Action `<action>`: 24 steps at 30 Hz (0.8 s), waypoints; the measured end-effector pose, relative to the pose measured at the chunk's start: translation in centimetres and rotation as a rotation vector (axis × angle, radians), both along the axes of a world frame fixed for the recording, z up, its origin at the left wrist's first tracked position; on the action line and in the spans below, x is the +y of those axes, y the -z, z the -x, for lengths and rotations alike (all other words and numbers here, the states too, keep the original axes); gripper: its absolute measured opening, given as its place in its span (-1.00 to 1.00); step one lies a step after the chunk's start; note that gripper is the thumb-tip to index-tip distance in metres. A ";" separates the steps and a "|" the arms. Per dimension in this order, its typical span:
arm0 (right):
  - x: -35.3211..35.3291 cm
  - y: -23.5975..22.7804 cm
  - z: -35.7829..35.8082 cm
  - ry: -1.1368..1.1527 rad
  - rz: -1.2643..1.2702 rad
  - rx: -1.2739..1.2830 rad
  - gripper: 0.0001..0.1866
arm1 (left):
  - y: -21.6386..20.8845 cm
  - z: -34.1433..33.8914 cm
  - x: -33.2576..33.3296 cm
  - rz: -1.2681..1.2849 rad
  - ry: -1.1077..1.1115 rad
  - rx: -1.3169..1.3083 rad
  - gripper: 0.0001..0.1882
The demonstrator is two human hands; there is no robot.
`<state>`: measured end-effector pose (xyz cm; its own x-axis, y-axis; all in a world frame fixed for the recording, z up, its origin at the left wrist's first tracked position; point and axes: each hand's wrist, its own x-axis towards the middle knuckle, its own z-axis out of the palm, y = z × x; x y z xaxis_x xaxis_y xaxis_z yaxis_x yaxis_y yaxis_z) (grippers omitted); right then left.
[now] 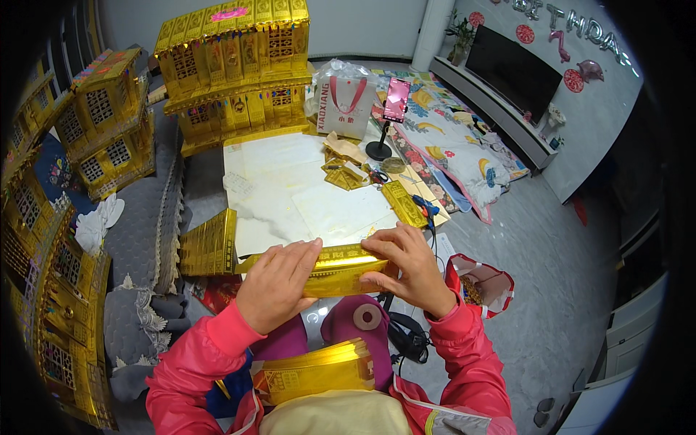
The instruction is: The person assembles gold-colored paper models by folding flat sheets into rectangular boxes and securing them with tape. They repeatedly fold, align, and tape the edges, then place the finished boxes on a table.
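Note:
At the near edge of the white table [290,206], both my hands hold a long folded strip of shiny gold foil paper [337,272]. My left hand [274,285] lies over its left part, fingers stretched across the top and thumb low on the front side. My right hand [412,267] grips the right end between curled fingers and thumb. On my lap rests a stack of gold paper sheets [315,373]. A roll of tape [367,317] sits on my right knee. More folded gold pieces [210,246] stand at the table's left edge.
Gold paper houses [235,69] stand at the back and left. Behind the table are a white gift bag [346,109] and a phone on a stand [396,101]. A blue glue gun [425,208] lies at the right, its cord hanging near a red-rimmed bag [486,283].

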<state>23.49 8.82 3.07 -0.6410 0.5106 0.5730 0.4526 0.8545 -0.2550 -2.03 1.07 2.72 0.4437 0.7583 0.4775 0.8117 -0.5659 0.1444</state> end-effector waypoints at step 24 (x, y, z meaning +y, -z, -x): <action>-1.8 0.4 0.0 -0.195 0.657 0.088 -0.78 | 2.2 0.6 1.9 -0.076 0.180 0.006 -0.60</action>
<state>23.48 6.99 2.69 -0.7219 0.6498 0.2380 0.2604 0.5737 -0.7766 -2.67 2.93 0.52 0.5717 0.6285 0.5274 0.6971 -0.7110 0.0917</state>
